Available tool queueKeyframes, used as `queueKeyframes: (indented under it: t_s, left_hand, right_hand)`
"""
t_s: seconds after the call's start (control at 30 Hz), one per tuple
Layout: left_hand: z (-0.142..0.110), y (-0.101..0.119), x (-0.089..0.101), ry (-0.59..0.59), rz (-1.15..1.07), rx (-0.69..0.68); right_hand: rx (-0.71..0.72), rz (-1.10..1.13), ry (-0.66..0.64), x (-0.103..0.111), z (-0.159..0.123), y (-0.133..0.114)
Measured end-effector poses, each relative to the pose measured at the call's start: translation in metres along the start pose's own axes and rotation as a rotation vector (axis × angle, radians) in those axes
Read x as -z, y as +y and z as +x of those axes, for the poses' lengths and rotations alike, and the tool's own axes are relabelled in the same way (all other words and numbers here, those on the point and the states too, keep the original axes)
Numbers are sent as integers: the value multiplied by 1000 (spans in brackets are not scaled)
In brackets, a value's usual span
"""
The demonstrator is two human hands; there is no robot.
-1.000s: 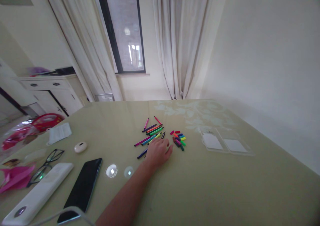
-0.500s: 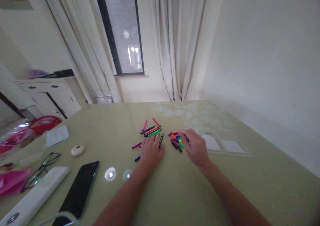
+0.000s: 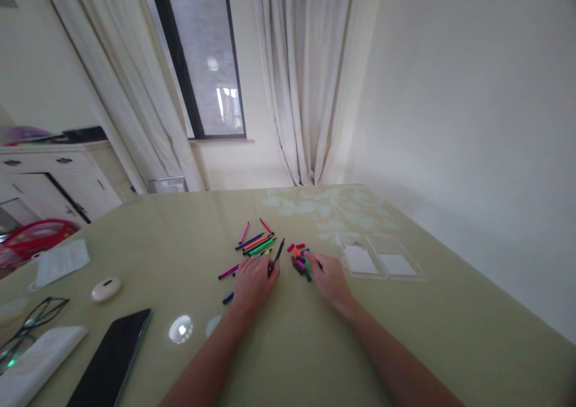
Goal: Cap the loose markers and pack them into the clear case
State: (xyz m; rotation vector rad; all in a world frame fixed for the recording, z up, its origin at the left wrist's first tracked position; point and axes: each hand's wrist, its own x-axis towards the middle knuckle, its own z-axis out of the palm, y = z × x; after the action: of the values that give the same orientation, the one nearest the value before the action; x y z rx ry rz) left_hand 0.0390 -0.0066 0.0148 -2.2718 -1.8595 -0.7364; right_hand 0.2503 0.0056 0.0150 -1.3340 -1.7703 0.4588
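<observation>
Gripping dark pen (image 3: 278, 253) in left hand (image 3: 252, 282), likely to free tip (image 3: 283, 241). With right hand (image 3: 331, 278) at caps (image 3: 300, 265), cannot tell grip.

We're in a home room: pale drape (image 3: 308, 95) at 12 o'clock, window (image 3: 204, 47) at 11, white cabinet (image 3: 72, 185) at 9, phone (image 3: 110, 359) and eyeglasses (image 3: 45, 312) at 8 on the table (image 3: 292, 347).

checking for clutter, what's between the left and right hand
Head view: coloured caps lie there, by the right hand; bare tabletop separates them from the left hand and its dark pen.
</observation>
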Motion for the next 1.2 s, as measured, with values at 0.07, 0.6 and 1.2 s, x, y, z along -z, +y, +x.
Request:
queueKeyframes:
  t_s: [0.07,0.6,1.2]
  left_hand:
    - [-3,2,-1,43,-133,-64]
    - [-10,25,-15,122,-471,-125]
    - [-6,-6,0,220,-998,278]
  right_hand:
    - [-13,67,-80,-1,0,0]
    - [-60,644,-214,-9,-2,-15]
    - [26,-229,-246,3,-7,-4]
